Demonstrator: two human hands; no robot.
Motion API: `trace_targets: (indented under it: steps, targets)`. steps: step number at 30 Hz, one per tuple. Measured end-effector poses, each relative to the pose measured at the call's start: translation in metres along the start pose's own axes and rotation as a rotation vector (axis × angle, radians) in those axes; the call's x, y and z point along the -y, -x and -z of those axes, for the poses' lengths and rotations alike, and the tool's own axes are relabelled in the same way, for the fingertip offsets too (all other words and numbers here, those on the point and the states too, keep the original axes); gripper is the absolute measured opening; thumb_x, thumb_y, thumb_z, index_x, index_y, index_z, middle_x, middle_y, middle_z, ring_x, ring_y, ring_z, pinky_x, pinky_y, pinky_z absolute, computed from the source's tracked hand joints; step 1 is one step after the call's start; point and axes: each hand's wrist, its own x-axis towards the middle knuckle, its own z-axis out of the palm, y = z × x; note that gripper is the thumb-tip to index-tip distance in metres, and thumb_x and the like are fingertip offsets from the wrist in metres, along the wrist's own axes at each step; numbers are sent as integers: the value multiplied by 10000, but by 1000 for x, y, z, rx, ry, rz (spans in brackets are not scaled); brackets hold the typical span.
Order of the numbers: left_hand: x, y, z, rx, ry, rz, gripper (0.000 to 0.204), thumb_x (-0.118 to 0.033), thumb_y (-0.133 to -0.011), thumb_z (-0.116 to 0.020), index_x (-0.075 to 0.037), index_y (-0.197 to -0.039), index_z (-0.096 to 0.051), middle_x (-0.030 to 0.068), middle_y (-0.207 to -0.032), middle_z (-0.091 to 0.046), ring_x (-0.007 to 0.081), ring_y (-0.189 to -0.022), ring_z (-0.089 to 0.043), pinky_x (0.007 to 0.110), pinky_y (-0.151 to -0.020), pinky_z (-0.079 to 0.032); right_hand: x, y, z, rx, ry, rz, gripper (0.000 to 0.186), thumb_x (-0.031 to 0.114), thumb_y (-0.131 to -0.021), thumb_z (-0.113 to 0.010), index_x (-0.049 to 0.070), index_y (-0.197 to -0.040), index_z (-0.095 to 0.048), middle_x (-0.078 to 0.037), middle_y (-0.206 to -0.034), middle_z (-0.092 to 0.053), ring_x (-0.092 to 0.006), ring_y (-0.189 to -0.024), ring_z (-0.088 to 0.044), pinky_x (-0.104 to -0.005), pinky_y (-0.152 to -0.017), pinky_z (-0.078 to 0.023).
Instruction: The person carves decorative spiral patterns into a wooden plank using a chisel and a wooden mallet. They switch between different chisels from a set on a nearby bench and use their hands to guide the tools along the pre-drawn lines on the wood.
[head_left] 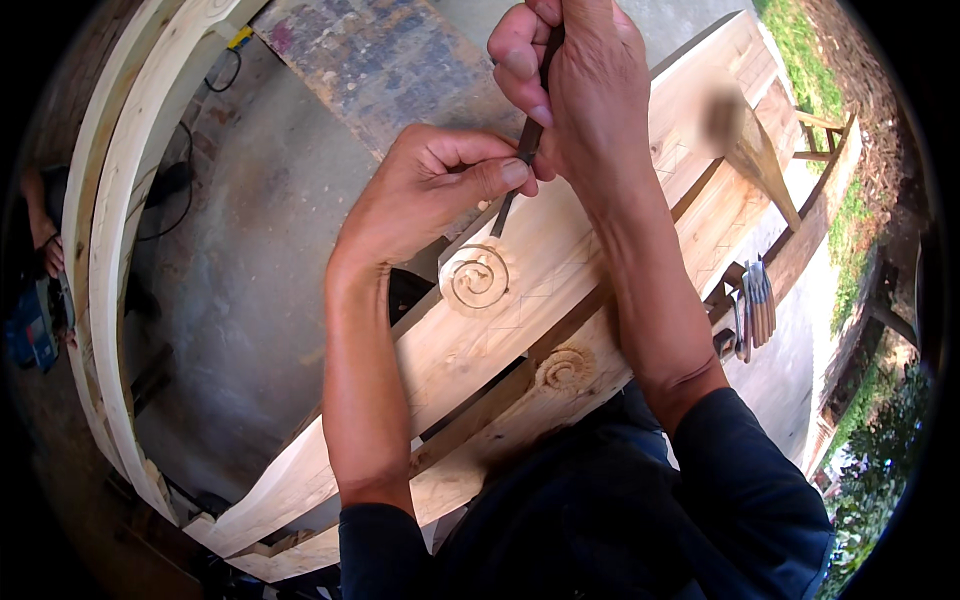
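Note:
My right hand [585, 100] grips a dark, slim chisel [505, 210] near its upper part. Lower on the same tool, my left hand [435, 180] is closed, thumb and fingers pinching the shaft. The chisel's tip rests at the upper edge of a spiral carving [480, 278] on a pale wooden board [545, 255], which also bears pencilled stepped lines. A second, lower board holds another carved spiral [566, 370], between my two forearms. Just right of my right hand lies a mallet-like wooden tool [765, 175], its head blurred.
At far left, a co-worker's hand [48, 245] is beside a blue power tool [35, 325] and curved timbers [112, 250]. A black cable [180, 180] hangs nearby. A stained panel [345, 70] is behind; several carving tools [755, 310] are at right, before grass [805, 55].

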Motion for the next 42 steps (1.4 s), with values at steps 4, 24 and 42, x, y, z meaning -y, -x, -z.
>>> trace_targets:
  steps: [4,24,42]
  targets:
    - [1,-2,0,5,1,10,252,-238,-1043,-778,0,-980,-832,-8,-889,-759,70,-859,-626,273,-787,-492,-11,-7,6,-2,-23,-20,486,515,-1190,-427,135,-892,-484,-59,-609,-575,-107,-377,-411,-258,-344,-293]
    - [6,-1,3,46,61,-3,184,-101,-1024,-770,54,-1110,-820,113,-1117,-826,165,-1072,-757,317,-978,-586,-13,-11,27,-77,-301,-119,462,518,-1188,-439,164,-895,-479,-34,-618,-535,-136,-382,-361,-269,-364,-282]
    - [5,0,6,28,7,72,187,-112,-1010,-787,35,-1119,-826,62,-1063,-824,103,-1013,-739,275,-949,-578,-8,-11,4,-9,-139,-14,460,514,-1191,-431,156,-904,-457,-52,-594,-528,-130,-366,-372,-260,-342,-267]
